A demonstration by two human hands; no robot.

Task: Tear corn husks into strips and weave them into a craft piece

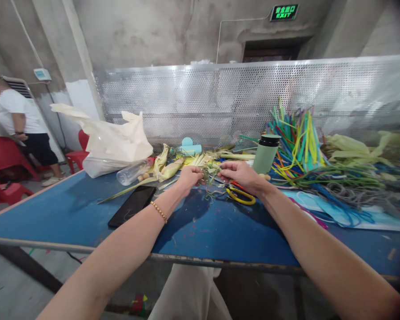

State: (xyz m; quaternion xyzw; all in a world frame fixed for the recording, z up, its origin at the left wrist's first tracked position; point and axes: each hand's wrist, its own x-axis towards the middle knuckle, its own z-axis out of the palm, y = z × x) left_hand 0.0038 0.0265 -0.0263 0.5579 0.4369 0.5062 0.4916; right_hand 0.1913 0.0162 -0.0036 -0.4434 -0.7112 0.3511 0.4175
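Both my arms reach over a blue table [70,213]. My left hand [190,176] is closed in a pinch on a thin green strand bundle [210,171] in the middle of the table. My right hand [242,174] is also closed, its fingers pinching the same green strands from the right side. Yellow-handled scissors [240,195] lie on the table just under my right hand. A black phone [132,206] lies flat beside my left forearm, which wears a bead bracelet [158,211].
A green cup with a black lid [266,153], a heap of coloured strips [296,142], green and grey cords [346,184], a clear bottle [133,172], a white bag [115,142], a perforated metal screen [220,98]. A person [20,124] stands by red chairs [3,169] at left.
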